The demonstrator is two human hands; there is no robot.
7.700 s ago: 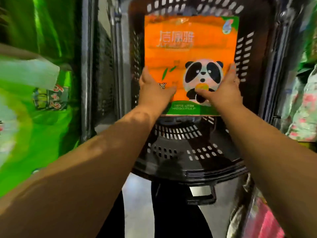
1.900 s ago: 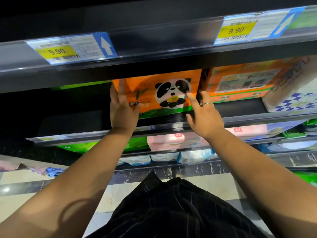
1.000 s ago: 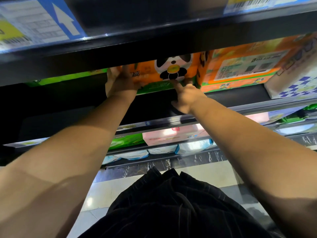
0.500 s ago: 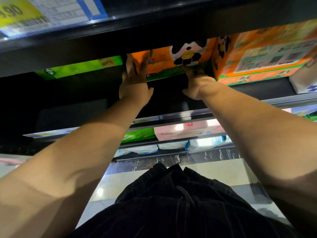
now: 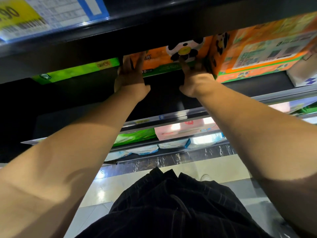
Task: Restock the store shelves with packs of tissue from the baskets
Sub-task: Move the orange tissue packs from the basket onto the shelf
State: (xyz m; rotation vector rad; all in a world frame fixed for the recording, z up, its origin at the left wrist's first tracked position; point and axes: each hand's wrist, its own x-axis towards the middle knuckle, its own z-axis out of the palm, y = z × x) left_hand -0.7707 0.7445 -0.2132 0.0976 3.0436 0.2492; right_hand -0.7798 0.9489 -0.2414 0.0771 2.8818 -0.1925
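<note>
A person's left hand [image 5: 130, 78] and right hand [image 5: 195, 81] reach up to an orange panda tissue pack [image 5: 159, 57] standing on a dark store shelf [image 5: 163, 97], well back from its front edge. The pack's top is cut off by the underside of the shelf above [image 5: 154, 30], so only the lower part of the panda print and a green bottom strip show. The left hand lies against the pack's left end with its fingers straight and close together, pointing upward; their tips disappear into the shadow under the upper shelf. The right hand meets the pack's lower right corner with bent fingers, and the tips are lost in the dark gap beside a neighbouring orange pack [image 5: 257, 54], so it cannot be told whether they grip the pack or only push it. That neighbour touches or nearly touches the panda pack on the right. A green pack [image 5: 77, 71] lies to the left, partly hidden by the upper shelf. A blurred yellow-and-blue price tag [image 5: 42, 16] runs off the top left corner, its digits only partly readable. A white box [image 5: 301, 78] is cut off at the right edge. Below, pink, green and pale packs [image 5: 180, 131] sit on lower shelves, over a glossy floor [image 5: 197, 170] and the person's dark garment [image 5: 171, 208].
</note>
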